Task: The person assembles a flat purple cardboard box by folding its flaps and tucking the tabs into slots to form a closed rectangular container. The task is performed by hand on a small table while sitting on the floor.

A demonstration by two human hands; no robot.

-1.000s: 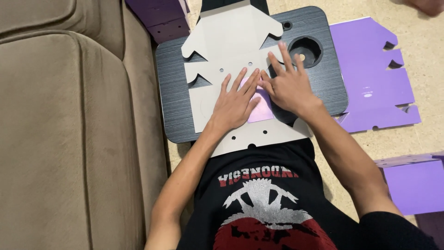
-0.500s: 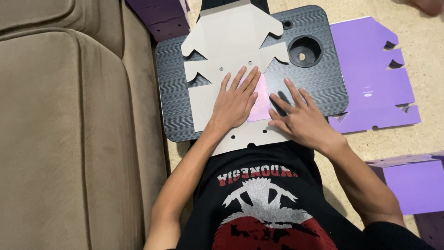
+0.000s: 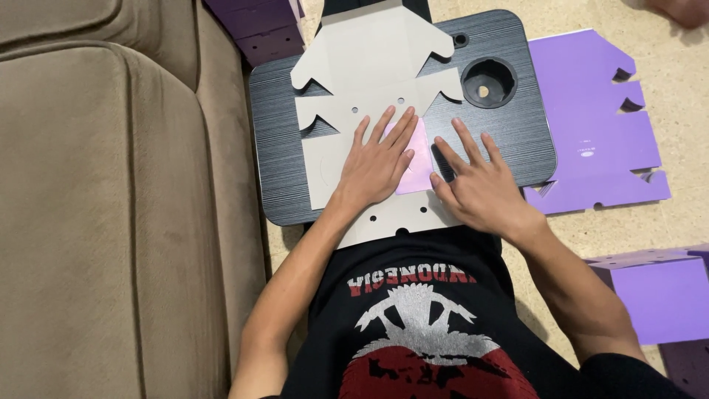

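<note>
A flat grey cardboard box blank (image 3: 369, 66) with notched flaps lies on a dark grey lap tray (image 3: 281, 148). My left hand (image 3: 377, 159) presses flat on the blank, fingers spread, partly over a pale pink panel (image 3: 417, 159). My right hand (image 3: 480, 185) rests palm down just right of the pink panel, its fingers apart, half on the tray and half on the blank's edge. Neither hand grips anything.
The tray has a round cup recess (image 3: 487, 81) at its far right. A flat purple cardboard blank (image 3: 591, 118) lies on the beige floor to the right, a folded purple box (image 3: 657, 295) nearer me. A tan sofa (image 3: 111, 207) fills the left. More purple boxes (image 3: 258, 22) sit beyond.
My right hand has slid down and to the right, off the pink panel and the upper blank toward the tray's near edge. My left hand stays pressed in place.
</note>
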